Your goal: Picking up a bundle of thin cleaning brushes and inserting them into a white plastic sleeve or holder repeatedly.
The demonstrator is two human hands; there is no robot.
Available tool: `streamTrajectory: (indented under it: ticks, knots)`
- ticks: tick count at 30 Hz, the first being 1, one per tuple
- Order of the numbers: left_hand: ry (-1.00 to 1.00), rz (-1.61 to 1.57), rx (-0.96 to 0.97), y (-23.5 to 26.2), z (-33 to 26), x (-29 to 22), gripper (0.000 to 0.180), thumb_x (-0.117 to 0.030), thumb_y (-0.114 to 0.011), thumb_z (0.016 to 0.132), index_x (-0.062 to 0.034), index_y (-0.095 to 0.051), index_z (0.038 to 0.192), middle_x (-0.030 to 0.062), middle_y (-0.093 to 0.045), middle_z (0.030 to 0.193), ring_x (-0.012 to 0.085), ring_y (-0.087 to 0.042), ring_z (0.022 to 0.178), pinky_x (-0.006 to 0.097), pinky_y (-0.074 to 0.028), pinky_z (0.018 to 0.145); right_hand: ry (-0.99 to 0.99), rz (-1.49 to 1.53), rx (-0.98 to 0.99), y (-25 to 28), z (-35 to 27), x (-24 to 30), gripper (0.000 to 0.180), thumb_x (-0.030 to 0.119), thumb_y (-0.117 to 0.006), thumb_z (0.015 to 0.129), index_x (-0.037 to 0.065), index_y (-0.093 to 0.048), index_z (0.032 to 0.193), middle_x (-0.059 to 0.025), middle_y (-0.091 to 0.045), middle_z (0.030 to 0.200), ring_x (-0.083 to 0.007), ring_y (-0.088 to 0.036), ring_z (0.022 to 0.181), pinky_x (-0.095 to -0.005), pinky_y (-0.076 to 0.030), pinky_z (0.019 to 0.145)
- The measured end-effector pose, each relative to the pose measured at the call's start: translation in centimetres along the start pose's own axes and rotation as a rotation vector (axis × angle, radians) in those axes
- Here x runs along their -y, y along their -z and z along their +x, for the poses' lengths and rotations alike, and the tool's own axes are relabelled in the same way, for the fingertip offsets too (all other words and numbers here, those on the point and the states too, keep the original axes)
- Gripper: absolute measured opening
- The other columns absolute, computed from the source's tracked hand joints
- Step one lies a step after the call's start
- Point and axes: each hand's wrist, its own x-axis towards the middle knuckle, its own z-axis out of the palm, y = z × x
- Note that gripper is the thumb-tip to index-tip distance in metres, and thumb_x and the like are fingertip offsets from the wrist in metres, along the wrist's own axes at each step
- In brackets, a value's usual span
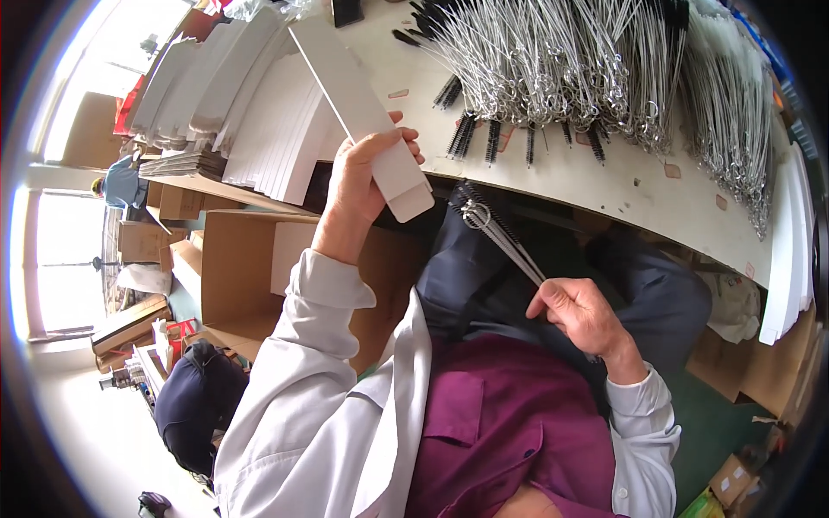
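My left hand [356, 177] is closed round a long, narrow white box [350, 82], tilted over the table's near edge. A small flap shows at the box's lower end. In front of my body, my right hand [580, 315] grips a small bundle of thin wire brushes [505, 240]. Black bristles and metal wire loops show at the bundle's far end, which points toward the table edge and sits below the box, apart from it. The rest of the bundle is hidden in my right hand.
A large heap of wire brushes [553, 73] covers the back of the table [622, 180], with another bunch [725, 112] at its right. Flat white boxes [272, 129] are stacked at the left. A large open cardboard box [237, 268] stands below them. More white boxes [784, 259] lie at far right.
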Motion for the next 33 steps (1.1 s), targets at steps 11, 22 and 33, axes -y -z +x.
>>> streamTrajectory:
  ticks: [11,22,33]
  knots:
    - [-0.131,-0.192,0.084,-5.1,-1.0,2.1,0.042,-0.016,-0.065,0.098,0.0021,-0.050,0.132,0.0196,-0.066,0.101,0.0239,-0.066,0.086,0.041,-0.056,0.081,-0.018,-0.045,0.032,0.2,-0.1,-0.6,0.057,0.044,-0.050,0.110,-0.002,-0.071,0.085,0.0033,-0.045,0.060,-0.0063,-0.039,0.057,-0.0267,-0.034,0.053]
    - [-0.123,-0.325,-0.036,-4.2,-0.2,4.2,0.046,-0.016,-0.067,0.096,0.0059,-0.047,0.132,0.0208,-0.067,0.099,0.0253,-0.069,0.081,0.043,-0.060,0.078,0.073,-0.165,-0.027,-0.1,-0.4,-0.7,0.057,0.046,-0.051,0.109,-0.002,-0.072,0.086,0.0010,-0.050,0.062,-0.0083,-0.043,0.061,-0.0277,-0.039,0.057]
    - [-0.076,-0.323,-0.022,-6.1,-2.0,4.8,0.040,-0.019,-0.065,0.098,0.0036,-0.053,0.128,0.0191,-0.064,0.100,0.0245,-0.064,0.086,0.042,-0.055,0.084,-0.108,-0.051,0.015,1.5,0.5,-1.4,0.059,0.046,-0.051,0.109,-0.002,-0.070,0.080,0.0028,-0.043,0.059,-0.0087,-0.038,0.057,-0.0294,-0.035,0.055]
